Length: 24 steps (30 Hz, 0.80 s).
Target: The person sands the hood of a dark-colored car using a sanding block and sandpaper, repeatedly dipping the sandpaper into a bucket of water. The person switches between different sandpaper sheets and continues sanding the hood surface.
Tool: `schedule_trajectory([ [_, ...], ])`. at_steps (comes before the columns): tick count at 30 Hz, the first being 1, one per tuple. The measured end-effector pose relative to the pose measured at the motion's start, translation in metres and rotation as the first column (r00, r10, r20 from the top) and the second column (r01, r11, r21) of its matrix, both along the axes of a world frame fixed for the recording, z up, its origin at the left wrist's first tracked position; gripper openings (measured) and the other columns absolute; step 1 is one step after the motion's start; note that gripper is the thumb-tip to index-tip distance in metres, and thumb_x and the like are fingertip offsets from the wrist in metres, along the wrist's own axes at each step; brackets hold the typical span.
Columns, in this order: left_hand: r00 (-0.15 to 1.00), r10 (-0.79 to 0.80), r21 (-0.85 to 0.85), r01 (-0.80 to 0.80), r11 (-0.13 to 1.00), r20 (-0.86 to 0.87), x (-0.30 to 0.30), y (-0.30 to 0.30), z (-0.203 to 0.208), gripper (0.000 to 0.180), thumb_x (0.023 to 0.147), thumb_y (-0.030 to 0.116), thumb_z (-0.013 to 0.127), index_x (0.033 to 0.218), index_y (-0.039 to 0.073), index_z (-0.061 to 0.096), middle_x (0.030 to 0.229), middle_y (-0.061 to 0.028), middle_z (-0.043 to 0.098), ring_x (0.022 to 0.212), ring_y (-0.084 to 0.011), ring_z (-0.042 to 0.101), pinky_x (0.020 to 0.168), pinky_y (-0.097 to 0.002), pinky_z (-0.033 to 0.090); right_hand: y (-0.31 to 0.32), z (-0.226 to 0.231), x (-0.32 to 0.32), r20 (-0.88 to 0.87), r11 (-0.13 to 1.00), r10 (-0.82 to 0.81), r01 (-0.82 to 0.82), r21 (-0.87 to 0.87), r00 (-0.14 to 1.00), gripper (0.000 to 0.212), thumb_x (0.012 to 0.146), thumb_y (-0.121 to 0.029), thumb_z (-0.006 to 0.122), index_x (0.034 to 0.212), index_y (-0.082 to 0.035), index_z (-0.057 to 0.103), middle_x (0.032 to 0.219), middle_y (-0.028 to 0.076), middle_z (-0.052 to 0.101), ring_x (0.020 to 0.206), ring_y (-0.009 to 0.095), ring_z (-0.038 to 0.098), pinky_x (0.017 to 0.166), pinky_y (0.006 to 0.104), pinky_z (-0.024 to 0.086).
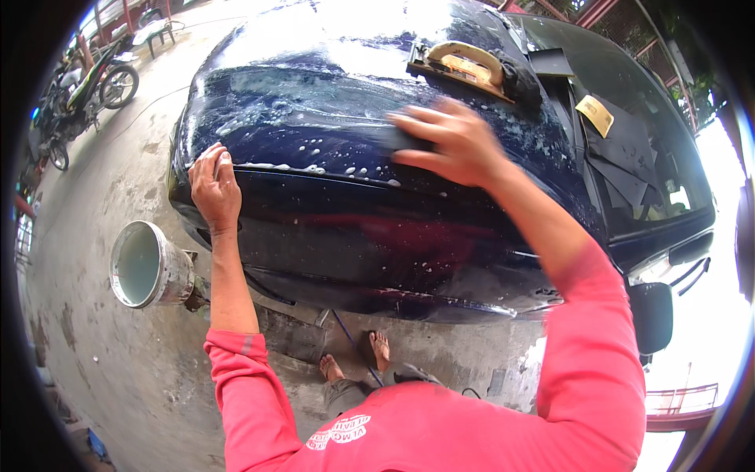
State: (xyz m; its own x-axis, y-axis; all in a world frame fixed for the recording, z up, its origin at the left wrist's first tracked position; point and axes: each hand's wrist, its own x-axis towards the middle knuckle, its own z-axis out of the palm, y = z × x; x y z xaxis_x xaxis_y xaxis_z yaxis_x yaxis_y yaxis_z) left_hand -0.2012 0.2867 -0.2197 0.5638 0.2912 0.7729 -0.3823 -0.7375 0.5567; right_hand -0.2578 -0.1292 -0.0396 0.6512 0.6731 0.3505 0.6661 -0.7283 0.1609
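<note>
Possibly the dark pad, by the near edge of the hood under the right hand, blurred fingers spread, could skid over — slick suds would cause it. The left hand, fingers close together, seemingly empty, rests at the near front corner.

Head-worn fisheye, facing down, near hood

Dark blue hood, white-streaked; dark pad; pinkish-red sleeves; off-white bucket
</note>
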Motion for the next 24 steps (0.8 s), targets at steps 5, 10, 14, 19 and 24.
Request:
schedule_trajectory([
  [5, 0.998, 0.061, 0.033, -0.061, 0.998, -0.002, 0.002, -0.004, -0.001, 0.018, 0.106, 0.018, 0.068, 0.112, 0.006, 0.080, 0.122, -0.0086, 0.081, 0.115, -0.0292, 0.073, 0.106, -0.0412, 0.053, -0.139, 0.039, -0.149, -0.085, 0.894, -0.443, 0.447, 0.038, 0.893, 0.064, 0.084, -0.038, 0.090, 0.142, -0.013, 0.077, 0.143, 0.011, 0.075, 0.110, 0.032, 0.067, 0.107, 0.0434, 0.055],
  [10, 0.999, 0.042, 0.049, -0.042, 0.998, 0.006, 0.004, 0.000, -0.007, 0.019, 0.108, 0.018, 0.066, 0.114, 0.007, 0.080, 0.122, -0.0079, 0.081, 0.113, -0.0294, 0.073, 0.104, -0.0404, 0.054, 0.010, -0.016, 0.012, 0.064, 0.999, -0.025, 0.026, -0.021, 0.998, 0.066, 0.100, -0.067, 0.069, 0.151, -0.026, 0.071, 0.146, 0.012, 0.073, 0.121, 0.039, 0.067, 0.105, 0.0532, 0.056],
  [14, 0.999, 0.036, 0.025, -0.036, 0.999, 0.003, 0.001, 0.003, -0.006, 0.019, 0.108, 0.017, 0.067, 0.112, 0.005, 0.081, 0.121, -0.0076, 0.082, 0.112, -0.0264, 0.074, 0.103, -0.0384, 0.056, 0.102, -0.043, 0.105, -0.034, 0.999, -0.036, 0.037, 0.024, 0.999, 0.074, 0.099, -0.078, 0.061, 0.155, -0.029, 0.067, 0.150, 0.007, 0.070, 0.137, 0.037, 0.059, 0.113, 0.0531, 0.053],
  [19, 0.999, 0.048, 0.019, -0.048, 0.999, -0.020, 0.000, -0.003, 0.000, 0.019, 0.107, 0.018, 0.068, 0.111, 0.005, 0.081, 0.121, -0.0086, 0.081, 0.114, -0.0283, 0.073, 0.105, -0.0410, 0.055, -0.057, 0.012, -0.052, -0.020, 0.995, -0.100, 0.100, 0.004, 0.995, 0.063, 0.092, -0.054, 0.082, 0.146, -0.021, 0.075, 0.142, 0.010, 0.074, 0.113, 0.034, 0.068, 0.102, 0.0450, 0.057],
  [24, 0.996, 0.092, 0.053, -0.092, 0.994, -0.011, 0.002, -0.006, -0.003, 0.019, 0.107, 0.018, 0.067, 0.111, 0.006, 0.081, 0.120, -0.0096, 0.081, 0.115, -0.0287, 0.073, 0.106, -0.0415, 0.052, -0.136, 0.033, -0.143, -0.030, 0.927, -0.374, 0.374, 0.026, 0.927, 0.066, 0.082, -0.044, 0.090, 0.140, -0.015, 0.079, 0.142, 0.012, 0.075, 0.109, 0.032, 0.067, 0.104, 0.0444, 0.057],
])
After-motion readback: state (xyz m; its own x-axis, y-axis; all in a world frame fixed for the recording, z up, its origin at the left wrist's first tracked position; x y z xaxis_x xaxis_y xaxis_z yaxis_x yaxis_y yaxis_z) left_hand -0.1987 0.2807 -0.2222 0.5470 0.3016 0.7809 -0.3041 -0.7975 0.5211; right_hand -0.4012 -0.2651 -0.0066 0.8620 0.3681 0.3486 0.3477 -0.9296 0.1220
